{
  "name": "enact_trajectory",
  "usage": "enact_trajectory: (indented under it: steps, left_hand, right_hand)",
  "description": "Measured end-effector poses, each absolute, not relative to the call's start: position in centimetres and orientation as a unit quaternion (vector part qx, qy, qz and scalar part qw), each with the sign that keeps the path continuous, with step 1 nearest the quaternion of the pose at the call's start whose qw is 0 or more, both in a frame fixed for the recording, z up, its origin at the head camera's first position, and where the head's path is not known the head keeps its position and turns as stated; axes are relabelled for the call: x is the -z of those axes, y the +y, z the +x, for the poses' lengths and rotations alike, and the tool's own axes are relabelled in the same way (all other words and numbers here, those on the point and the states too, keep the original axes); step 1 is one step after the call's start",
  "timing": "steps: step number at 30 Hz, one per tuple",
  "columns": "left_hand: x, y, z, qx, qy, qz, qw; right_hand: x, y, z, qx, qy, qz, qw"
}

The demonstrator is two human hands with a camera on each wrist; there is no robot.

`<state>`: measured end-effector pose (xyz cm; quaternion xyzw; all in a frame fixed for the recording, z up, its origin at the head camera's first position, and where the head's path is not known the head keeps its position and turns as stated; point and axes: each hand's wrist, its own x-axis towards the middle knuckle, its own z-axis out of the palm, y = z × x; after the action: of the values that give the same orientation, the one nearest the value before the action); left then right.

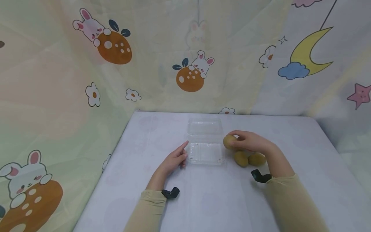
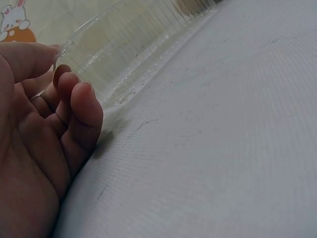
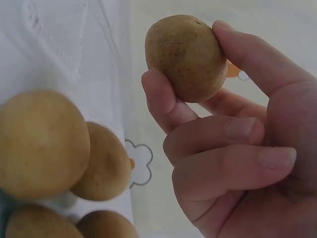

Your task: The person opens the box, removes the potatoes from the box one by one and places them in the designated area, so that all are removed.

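An opened clear plastic clamshell box [image 1: 206, 154] lies on the white table, its lid [image 1: 204, 127] folded back toward the far edge. My left hand [image 1: 175, 158] is at the box's left side; the index finger stretches along the edge. In the left wrist view the thumb meets the rim of the plastic box [image 2: 124, 49], and curled fingers [image 2: 85, 111] sit against its wall. To the right of the box, my right hand [image 1: 250, 141] pinches a potato [image 3: 185, 58] between thumb and fingertips. More potatoes [image 1: 241, 159] lie below that hand, several in the right wrist view.
White cloth covers the table [image 1: 214, 199], which ends at a far edge against a printed curtain [image 1: 156, 58] with rabbits, a moon and flowers. Each wrist carries a small black camera [image 1: 171, 192].
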<state>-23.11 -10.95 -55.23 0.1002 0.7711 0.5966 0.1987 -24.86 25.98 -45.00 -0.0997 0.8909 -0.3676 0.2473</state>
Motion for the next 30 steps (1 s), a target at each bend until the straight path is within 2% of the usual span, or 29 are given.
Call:
enact_trajectory:
  steps: [16,24,30]
  left_hand:
    - [55.3,-10.9,-23.2,-0.594,0.773,0.098,0.200]
    - [55.1,-10.9,-23.1,-0.594,0.774,0.095,0.200]
    - [55.1,-11.0,-23.0,-0.594,0.773,0.102,0.197]
  right_hand:
    - [46.0,32.8,-22.3,0.390,0.891,-0.052,0.228]
    - [46.9,36.4,-20.8,0.420,0.886,-0.069,0.183]
    - [48.4,38.4,-19.3,0.422,0.889,-0.038,0.173]
